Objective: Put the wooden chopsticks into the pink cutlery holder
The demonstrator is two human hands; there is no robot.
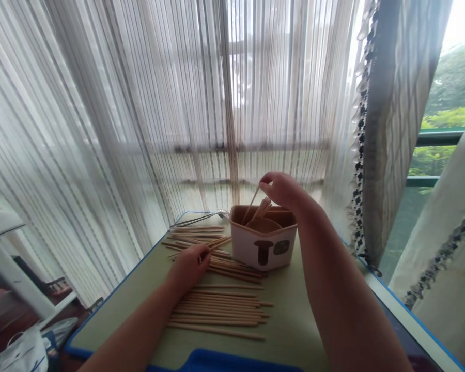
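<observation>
My right hand (281, 189) pinches the upper end of a thin wooden chopstick (251, 203), whose lower end reaches into a white and brown holder box (242, 248). Other light sticks (262, 207) and a rounded brown piece (264, 225) show inside that box. To the left, my left hand (189, 262) is closed around a few wooden chopsticks (220, 241) that point toward the box. Loose chopsticks lie beneath and behind this hand. Nearer to me, a row of chopsticks (220, 306) rests side by side on the table.
Metal utensils (197, 219) lie at the table's back edge. The pale green table (135, 294) has a blue rim, and a blue piece (225, 361) sits at its front. Sheer curtains (158, 103) hang behind. A white frame (27, 274) stands at left.
</observation>
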